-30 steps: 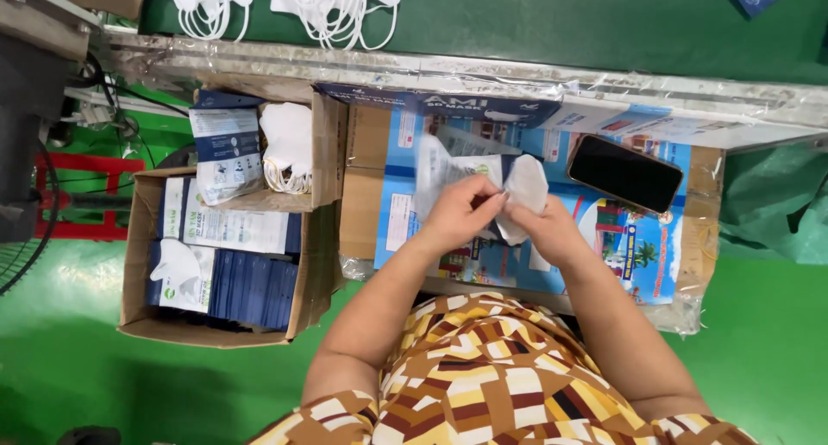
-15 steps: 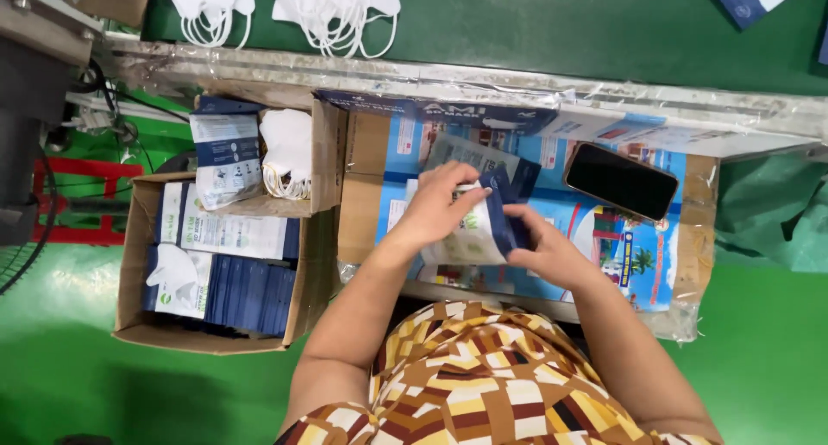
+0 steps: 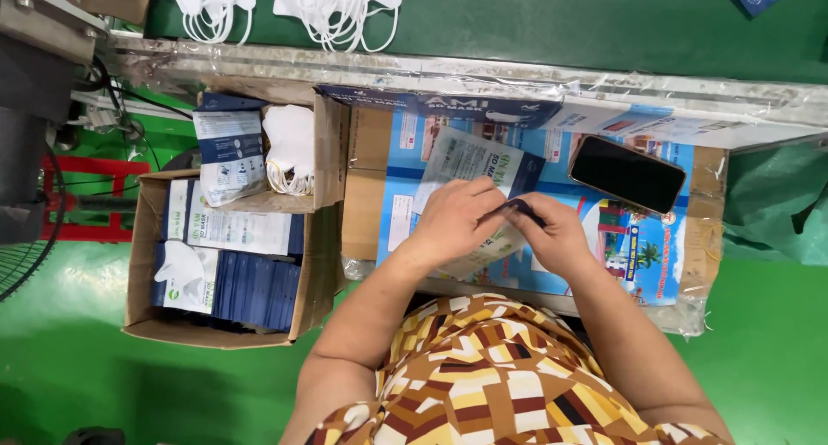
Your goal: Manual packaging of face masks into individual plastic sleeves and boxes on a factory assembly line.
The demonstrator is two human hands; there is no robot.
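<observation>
- Our two hands meet at the centre of the frame over one flat mask pouch, pale with a dark blue edge, which lies on the bench between them and the far rail.
- The left hand lies curled on the pouch with its fingers closed on the near edge; its grip is grasping the pouch.
- The right hand pinches the dark blue end of the same pouch, touching the left hand's fingertips.
- One black phone lies screen up just right of the hands, apart from them.
- Left of centre stand two open cardboard boxes: a small upper box holding white masks and a few pouches, and a larger lower box with rows of packed pouches; we cannot count them.
- Two bunches of loose white masks lie on the green belt at the top of the frame.
- Open room: bare bench between hands and phone is narrow; the bench's near edge lies just under our wrists, and green floor spreads at lower left and right.
</observation>
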